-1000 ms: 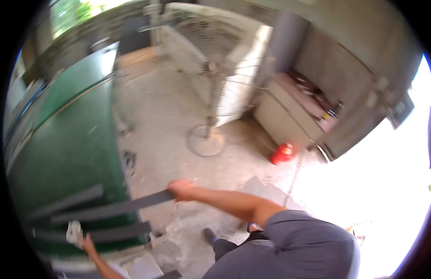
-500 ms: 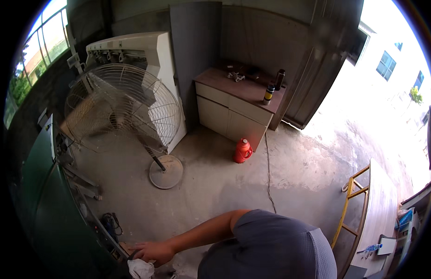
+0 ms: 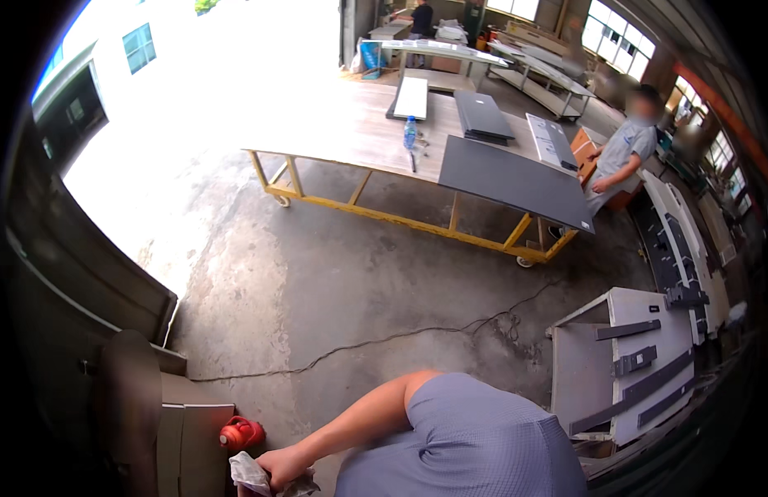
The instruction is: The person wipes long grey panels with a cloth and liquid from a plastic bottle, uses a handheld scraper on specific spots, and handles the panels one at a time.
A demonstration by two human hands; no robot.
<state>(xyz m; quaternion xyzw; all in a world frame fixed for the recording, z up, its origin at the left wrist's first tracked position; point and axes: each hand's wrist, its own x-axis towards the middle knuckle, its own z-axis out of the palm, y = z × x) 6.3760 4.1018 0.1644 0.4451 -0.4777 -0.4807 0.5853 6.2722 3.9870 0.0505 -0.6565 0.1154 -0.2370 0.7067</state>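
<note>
My right hand (image 3: 283,466) is low in the view, its forearm reaching across from the grey sleeve on the right. Its fingers are closed on a crumpled white cloth (image 3: 250,472), part of which hangs out past the knuckles. Just beyond the hand, a red jug (image 3: 240,433) stands on the floor beside the pale cabinet (image 3: 195,443). A small skin-coloured patch shows under the cloth at the lower edge. It may be my left hand, but its fingers are hidden.
A long worktable (image 3: 342,132) on a yellow wheeled frame carries dark panels (image 3: 516,182) and a water bottle (image 3: 409,132). At its right end stands a person (image 3: 628,153). A cable (image 3: 384,338) crosses the floor. Dark strips lie on a white stand (image 3: 628,398) at the right.
My view has swung right, from the fan and cabinet to the worktable. The right hand's fingers were stretched out above the white cloth and are now closed on it.
</note>
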